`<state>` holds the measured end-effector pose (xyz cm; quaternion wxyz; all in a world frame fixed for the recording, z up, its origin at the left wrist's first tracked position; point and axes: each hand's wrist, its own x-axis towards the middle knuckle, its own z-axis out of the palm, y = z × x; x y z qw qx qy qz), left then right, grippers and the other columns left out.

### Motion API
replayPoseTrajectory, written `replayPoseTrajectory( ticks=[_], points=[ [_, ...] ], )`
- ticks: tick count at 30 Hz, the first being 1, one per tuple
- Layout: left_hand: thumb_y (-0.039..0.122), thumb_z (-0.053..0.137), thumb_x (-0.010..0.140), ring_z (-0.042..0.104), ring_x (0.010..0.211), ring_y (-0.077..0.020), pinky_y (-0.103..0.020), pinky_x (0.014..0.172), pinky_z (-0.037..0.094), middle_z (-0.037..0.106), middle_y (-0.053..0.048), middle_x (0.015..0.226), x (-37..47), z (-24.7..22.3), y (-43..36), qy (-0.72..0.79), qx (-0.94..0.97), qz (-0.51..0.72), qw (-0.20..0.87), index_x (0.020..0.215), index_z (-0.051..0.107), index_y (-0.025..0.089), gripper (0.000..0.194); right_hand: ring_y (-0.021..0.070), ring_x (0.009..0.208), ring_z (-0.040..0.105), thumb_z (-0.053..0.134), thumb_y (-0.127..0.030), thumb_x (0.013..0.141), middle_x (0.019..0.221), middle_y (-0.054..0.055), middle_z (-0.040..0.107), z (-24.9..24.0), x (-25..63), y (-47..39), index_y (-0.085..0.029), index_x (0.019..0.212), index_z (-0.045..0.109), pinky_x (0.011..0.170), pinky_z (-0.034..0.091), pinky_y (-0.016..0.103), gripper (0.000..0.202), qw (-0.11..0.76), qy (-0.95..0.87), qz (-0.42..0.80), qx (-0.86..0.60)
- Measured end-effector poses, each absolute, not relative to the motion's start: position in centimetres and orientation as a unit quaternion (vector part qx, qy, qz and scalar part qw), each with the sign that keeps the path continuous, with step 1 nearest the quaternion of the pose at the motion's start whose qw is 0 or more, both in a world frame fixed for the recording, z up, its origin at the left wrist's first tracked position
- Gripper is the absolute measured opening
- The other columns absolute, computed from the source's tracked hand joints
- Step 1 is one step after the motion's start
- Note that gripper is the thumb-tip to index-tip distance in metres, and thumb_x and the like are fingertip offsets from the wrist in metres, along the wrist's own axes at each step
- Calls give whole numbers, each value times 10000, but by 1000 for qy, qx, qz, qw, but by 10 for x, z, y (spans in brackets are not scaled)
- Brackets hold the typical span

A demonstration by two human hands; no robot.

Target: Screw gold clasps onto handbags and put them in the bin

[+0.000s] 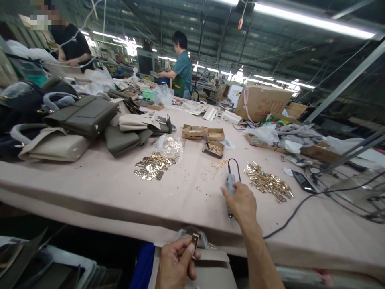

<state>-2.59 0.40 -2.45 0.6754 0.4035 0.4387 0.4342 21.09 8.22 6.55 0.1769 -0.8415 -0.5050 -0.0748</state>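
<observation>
At the bottom centre of the frame, the left hand (174, 263) pinches a small gold-toned metal plate (195, 239) between thumb and fingers, just above a beige bag (212, 267) at the near edge of the counter (186, 200). The right hand (243, 202), well apart from the left, lies over a grey corded tool (230, 185) right of centre; whether its grip is closed, I cannot tell. Flat metal plates (153, 165) lie heaped left of centre, and a pile of narrower metal pieces (267, 182) sits right of the tool, near a phone (303, 181). Above centre stands a small open box (214, 149) of tiny parts. Grey and beige handbags (84, 114) fill the left side.
</observation>
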Motion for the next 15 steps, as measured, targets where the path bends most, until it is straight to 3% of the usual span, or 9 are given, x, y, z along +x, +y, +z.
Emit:
replayPoseTrajectory(
  ticks=[3, 5, 9, 12, 15],
  points=[
    [640, 787, 765, 504, 349, -62, -164, 390, 348, 728, -82, 699, -26, -26, 3, 440, 395, 437, 678, 824, 771, 114, 530, 385, 944, 694, 710, -515, 873, 1072, 244, 671, 63, 216, 97, -81, 1119, 635, 799, 540, 463, 505, 70, -479, -24, -875],
    [649, 785, 764, 506, 348, -59, -161, 392, 347, 732, -88, 707, -27, -27, 3, 435, 396, 438, 680, 824, 771, 110, 542, 412, 983, 692, 759, -452, 820, 1052, 254, 688, 61, 225, 104, -69, 1123, 637, 838, 538, 484, 503, 91, -453, 20, -887],
    [661, 768, 778, 510, 348, -57, -152, 393, 352, 720, -80, 685, -28, -29, 2, 427, 403, 437, 681, 812, 764, 116, 546, 436, 1030, 683, 819, -345, 695, 970, 254, 714, 61, 248, 101, -80, 1017, 679, 896, 531, 499, 441, 211, -412, 96, -881],
    [658, 753, 797, 505, 347, -49, -144, 389, 343, 713, -76, 675, -29, -29, 3, 426, 411, 432, 681, 763, 749, 118, 541, 350, 896, 724, 747, -424, 770, 886, 172, 723, 63, 261, 88, -91, 1055, 677, 805, 575, 429, 444, 275, -410, 139, -858],
    [650, 737, 818, 497, 353, -47, -144, 398, 344, 690, -63, 637, -29, -28, 3, 421, 420, 427, 681, 717, 735, 118, 541, 229, 695, 690, 758, -459, 770, 774, 57, 677, 67, 267, 77, -134, 1032, 664, 640, 578, 324, 428, 499, -368, 238, -747]
  ],
)
